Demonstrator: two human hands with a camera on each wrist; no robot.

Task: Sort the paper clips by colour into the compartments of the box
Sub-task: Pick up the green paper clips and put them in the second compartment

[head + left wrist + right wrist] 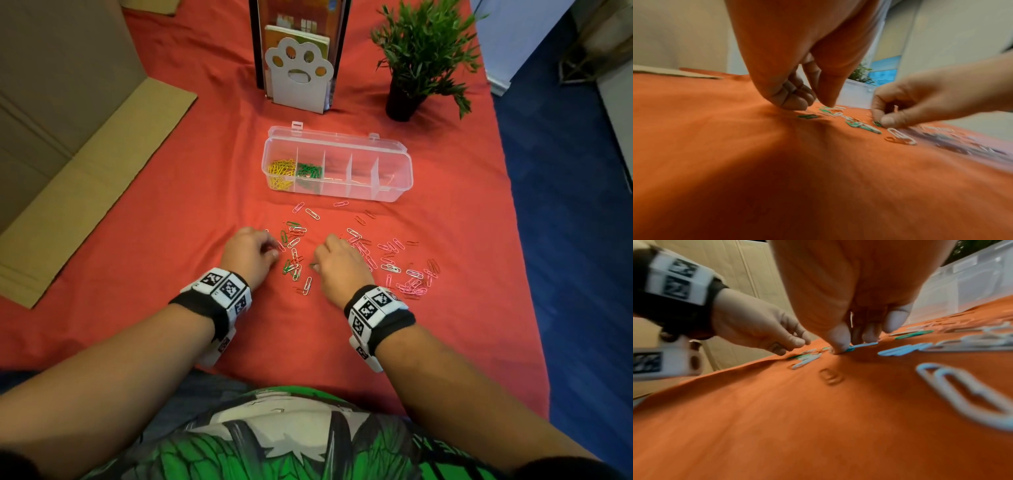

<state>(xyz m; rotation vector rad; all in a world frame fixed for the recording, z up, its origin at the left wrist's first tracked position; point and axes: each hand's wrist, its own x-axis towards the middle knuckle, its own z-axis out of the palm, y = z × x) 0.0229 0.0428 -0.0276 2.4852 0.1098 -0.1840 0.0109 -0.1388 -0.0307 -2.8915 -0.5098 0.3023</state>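
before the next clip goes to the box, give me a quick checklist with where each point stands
1. Box lid open: ok.
2. Green compartment already holds only green clips, next to the yellow clips: ok.
3. Right hand has a green clip: ok, thumb and fingers pinch a green clip on the cloth.
4. Left hand has a clip: cannot tell; its fingers are curled down at the cloth beside another green clip.
5. Only one clip in the right hand's pinch: cannot tell, the wrist view is blurred.
6. Green clips left on the cloth: not ok, several remain between the hands.
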